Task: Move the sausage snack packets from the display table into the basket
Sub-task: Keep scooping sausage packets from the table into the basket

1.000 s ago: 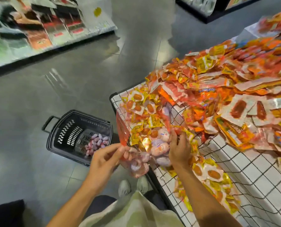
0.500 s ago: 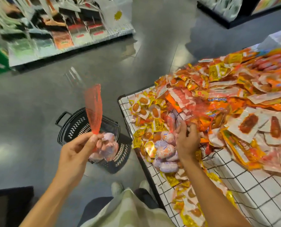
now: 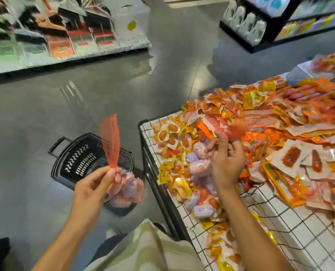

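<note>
The left hand (image 3: 93, 187) pinches the neck of a red net bag of sausages (image 3: 126, 187), fingers clamped — the bag hangs over the black basket (image 3: 80, 159) on the floor, its net tail standing upward. The right hand (image 3: 228, 163) is raised over the worktop (image 3: 276, 218), fingers curled on a blurred red wisp (image 3: 235, 130) — what it is cannot be made out. Sausage snack packets (image 3: 199, 165) lie heaped beneath; the pile's far end is blurred and cut off.
</note>
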Action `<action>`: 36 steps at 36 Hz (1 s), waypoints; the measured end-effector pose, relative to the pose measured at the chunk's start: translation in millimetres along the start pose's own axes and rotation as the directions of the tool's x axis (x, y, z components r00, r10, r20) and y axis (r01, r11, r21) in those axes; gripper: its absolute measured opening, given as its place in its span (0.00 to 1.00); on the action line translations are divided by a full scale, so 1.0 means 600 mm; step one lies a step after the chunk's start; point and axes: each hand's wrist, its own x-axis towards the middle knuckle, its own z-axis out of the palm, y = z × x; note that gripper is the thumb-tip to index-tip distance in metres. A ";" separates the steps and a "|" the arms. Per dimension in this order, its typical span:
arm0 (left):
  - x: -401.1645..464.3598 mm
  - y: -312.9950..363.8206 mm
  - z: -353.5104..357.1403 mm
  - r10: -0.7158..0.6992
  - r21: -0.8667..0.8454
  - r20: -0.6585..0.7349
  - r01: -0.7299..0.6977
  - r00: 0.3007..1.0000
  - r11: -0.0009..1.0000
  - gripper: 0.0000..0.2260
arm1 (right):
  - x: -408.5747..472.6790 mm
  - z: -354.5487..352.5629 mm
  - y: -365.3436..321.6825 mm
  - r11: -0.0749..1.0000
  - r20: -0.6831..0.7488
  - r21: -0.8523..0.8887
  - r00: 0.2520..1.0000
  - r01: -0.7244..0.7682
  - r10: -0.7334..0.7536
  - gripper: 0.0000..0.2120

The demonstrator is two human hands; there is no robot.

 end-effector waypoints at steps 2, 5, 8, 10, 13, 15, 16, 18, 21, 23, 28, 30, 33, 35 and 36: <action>0.009 -0.003 -0.015 0.006 0.018 -0.012 -0.006 1.000 1.000 0.18 | 0.005 0.014 -0.018 1.000 0.007 -0.004 1.000 0.000 0.000 0.10; 0.024 -0.009 -0.043 0.009 -0.009 -0.056 -0.010 0.998 1.000 0.16 | 0.010 0.039 -0.037 0.999 0.008 -0.037 1.000 0.006 -0.006 0.12; 0.040 -0.021 -0.078 -0.002 0.004 -0.099 0.002 0.995 1.000 0.11 | 0.005 0.068 -0.046 0.998 0.010 -0.059 1.000 0.005 -0.004 0.13; 0.048 -0.028 -0.103 -0.027 -0.018 -0.134 0.025 0.991 1.000 0.09 | -0.002 0.092 -0.051 0.998 0.020 -0.065 1.000 0.006 -0.004 0.11; 0.056 -0.039 -0.144 -0.064 -0.035 -0.189 0.059 0.980 0.998 0.08 | -0.015 0.140 -0.062 0.997 0.055 -0.071 0.998 0.005 -0.001 0.11; 0.058 -0.044 -0.165 -0.070 -0.045 -0.215 0.062 0.974 0.997 0.08 | -0.022 0.171 -0.070 0.998 0.096 -0.066 0.995 0.010 -0.004 0.10; 0.060 -0.047 -0.176 -0.073 -0.058 -0.226 0.061 0.971 0.996 0.08 | -0.027 0.187 -0.070 0.998 0.119 -0.060 0.993 0.008 -0.001 0.10; 0.064 -0.052 -0.199 -0.101 -0.088 -0.252 0.081 0.962 0.993 0.08 | -0.037 0.221 -0.068 0.998 0.165 -0.059 0.986 0.003 0.006 0.11; 0.072 -0.067 -0.239 -0.135 -0.094 -0.309 0.111 0.942 0.989 0.07 | -0.060 0.274 -0.051 0.996 0.260 -0.084 0.964 -0.023 0.044 0.11; 0.078 -0.081 -0.264 -0.163 -0.100 -0.358 0.136 0.919 0.986 0.07 | -0.080 0.310 -0.033 0.992 0.319 -0.123 0.944 -0.042 0.079 0.11; 0.110 -0.118 -0.309 -0.301 -0.181 -0.468 0.243 0.831 0.953 0.07 | -0.122 0.398 0.035 0.961 0.429 -0.253 0.878 -0.109 0.213 0.11; 0.129 -0.140 -0.321 -0.371 -0.237 -0.486 0.289 0.791 0.928 0.08 | -0.134 0.431 0.076 0.938 0.490 -0.319 0.824 -0.135 0.285 0.13; 0.165 -0.180 -0.335 -0.458 -0.323 -0.509 0.332 0.728 0.886 0.07 | -0.143 0.483 0.148 0.883 0.561 -0.407 0.700 -0.233 0.442 0.11; 0.190 -0.213 -0.343 -0.504 -0.352 -0.540 0.363 0.674 0.863 0.06 | -0.146 0.518 0.203 0.843 0.578 -0.454 0.626 -0.287 0.524 0.12; 0.203 -0.232 -0.347 -0.526 -0.376 -0.553 0.370 0.646 0.850 0.06 | -0.149 0.539 0.232 0.818 0.579 -0.479 0.586 -0.317 0.566 0.12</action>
